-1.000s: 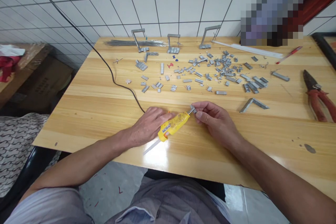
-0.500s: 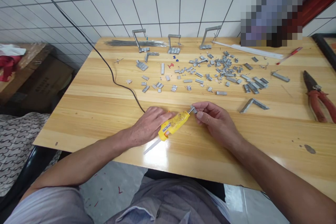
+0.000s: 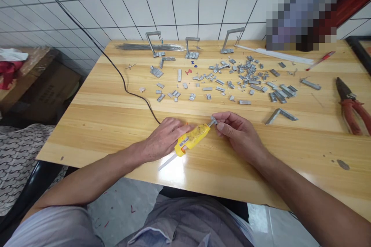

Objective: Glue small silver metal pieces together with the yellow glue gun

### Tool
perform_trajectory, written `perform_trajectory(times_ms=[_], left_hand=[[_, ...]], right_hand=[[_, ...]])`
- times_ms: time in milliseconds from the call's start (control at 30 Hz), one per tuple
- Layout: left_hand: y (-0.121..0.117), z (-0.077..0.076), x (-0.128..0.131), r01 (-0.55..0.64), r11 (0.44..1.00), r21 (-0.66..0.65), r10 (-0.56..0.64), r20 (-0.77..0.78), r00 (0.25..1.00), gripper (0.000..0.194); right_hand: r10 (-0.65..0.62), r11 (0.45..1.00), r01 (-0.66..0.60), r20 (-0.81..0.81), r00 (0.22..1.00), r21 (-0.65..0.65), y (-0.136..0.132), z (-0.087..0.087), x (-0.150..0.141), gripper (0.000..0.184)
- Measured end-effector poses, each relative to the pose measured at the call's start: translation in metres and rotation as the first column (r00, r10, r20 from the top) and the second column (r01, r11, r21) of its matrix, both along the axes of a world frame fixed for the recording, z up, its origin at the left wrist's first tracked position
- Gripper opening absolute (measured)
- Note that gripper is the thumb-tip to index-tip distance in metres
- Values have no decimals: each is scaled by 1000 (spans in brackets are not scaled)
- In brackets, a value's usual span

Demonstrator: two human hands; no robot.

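My left hand [image 3: 165, 139] is wrapped round the handle of a yellow glue gun [image 3: 193, 139], which lies tilted with its nozzle toward the right. A pale glue stick [image 3: 167, 162] sticks out of its back end. Between the thumb and fingers of my right hand [image 3: 234, 129] is a small grey metal piece [image 3: 214, 120], partly hidden by the fingertips. The gun's metal nozzle meets this piece, or comes very close to it. Beyond my right hand an L-shaped grey piece [image 3: 280, 114] rests on the wooden table [image 3: 110, 123].
Several small grey pieces [image 3: 252, 71] lie scattered over the table. Three bent grey stands [image 3: 192, 48] and a bundle of thin wires [image 3: 130, 47] line the wall side. Red-handled pliers [image 3: 352, 108] and a red pen [image 3: 320, 61] are at the right. A black cable [image 3: 121, 75] crosses the left.
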State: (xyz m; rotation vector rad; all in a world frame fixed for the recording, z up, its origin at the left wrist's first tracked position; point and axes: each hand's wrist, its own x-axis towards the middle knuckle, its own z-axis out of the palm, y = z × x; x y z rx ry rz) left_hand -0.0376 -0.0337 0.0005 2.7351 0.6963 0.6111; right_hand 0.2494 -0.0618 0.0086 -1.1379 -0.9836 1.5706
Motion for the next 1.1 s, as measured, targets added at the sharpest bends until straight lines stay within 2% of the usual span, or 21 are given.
perform_trajectory(times_ms=[167, 400, 833, 1100], left_hand=[[0, 2, 2, -18, 1000, 11, 18, 2, 1000, 48], [1, 6, 6, -21, 998, 56, 19, 40, 999, 42], [0, 1, 3, -36, 999, 40, 35, 23, 999, 36], [-1, 3, 4, -21, 999, -49, 20, -21, 1000, 38]], right_hand=[[3, 1000, -3, 6, 1000, 1, 0, 0, 0, 36], [7, 1000, -7, -11, 1000, 13, -1, 1, 0, 33], [-3, 1000, 3, -19, 1000, -15, -2, -1, 2, 33], [-20, 999, 22, 37, 999, -42, -1, -1, 4, 36]])
